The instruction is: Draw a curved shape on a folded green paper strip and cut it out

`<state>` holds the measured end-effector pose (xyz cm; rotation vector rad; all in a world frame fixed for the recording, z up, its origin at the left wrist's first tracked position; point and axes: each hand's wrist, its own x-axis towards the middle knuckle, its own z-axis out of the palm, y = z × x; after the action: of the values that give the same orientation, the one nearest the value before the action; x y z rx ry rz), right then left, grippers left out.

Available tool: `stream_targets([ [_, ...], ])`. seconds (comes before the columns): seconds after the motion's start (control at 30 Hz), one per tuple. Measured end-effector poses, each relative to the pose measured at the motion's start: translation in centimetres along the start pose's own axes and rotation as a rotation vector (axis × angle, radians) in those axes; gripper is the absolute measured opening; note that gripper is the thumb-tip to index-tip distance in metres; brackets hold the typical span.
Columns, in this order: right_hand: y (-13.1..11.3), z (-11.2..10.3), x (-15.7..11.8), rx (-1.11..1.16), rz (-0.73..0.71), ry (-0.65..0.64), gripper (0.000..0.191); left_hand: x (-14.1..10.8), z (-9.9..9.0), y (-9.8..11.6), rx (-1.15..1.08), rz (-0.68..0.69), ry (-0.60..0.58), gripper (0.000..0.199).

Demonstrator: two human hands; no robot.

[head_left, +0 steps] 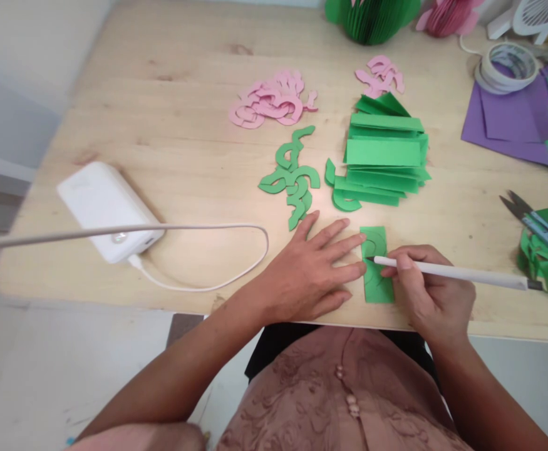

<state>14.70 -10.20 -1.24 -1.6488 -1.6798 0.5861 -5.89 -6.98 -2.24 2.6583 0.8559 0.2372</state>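
Right hand [436,291] grips white pen [452,270], tip on green paper strip [377,291] near table [198,156] edge! Left hand [309,269], open, fingers spread, fingertips at strip's left side.

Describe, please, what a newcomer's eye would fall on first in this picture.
Probably the bright green folded papers, stacked beyond the hands. Next, perhaps, the right hand near the table's front edge, holding a white pen to a small green strip, the left hand beside it. Pink cut-outs also stand out, farther back.
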Motion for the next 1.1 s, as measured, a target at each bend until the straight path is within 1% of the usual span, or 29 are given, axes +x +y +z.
stream_targets([
  [0.27, 0.07, -0.11, 0.05, -0.015, -0.004, 0.015, 0.020, -0.01, 0.07, -0.05, 0.003, 0.000, 0.001, 0.037],
  [0.57, 0.22, -0.05, -0.02, -0.022, -0.002, 0.045, 0.018, -0.01, 0.16, -0.02, 0.003, -0.002, 0.005, 0.037],
  [0.8, 0.19, -0.10, -0.02, -0.044, 0.004, 0.066, 0.019, 0.00, 0.05, -0.02, 0.006, -0.003, -0.021, 0.037],
  [0.97, 0.08, 0.01, -0.05, -0.054, 0.036, 0.098, 0.019, -0.01, 0.09, -0.01, 0.004, -0.002, -0.013, 0.036],
  [1.1, 0.25, 0.00, 0.00, -0.076, 0.005, 0.100, 0.018, -0.02, 0.18, -0.04, 0.001, 0.000, -0.003, 0.037],
])
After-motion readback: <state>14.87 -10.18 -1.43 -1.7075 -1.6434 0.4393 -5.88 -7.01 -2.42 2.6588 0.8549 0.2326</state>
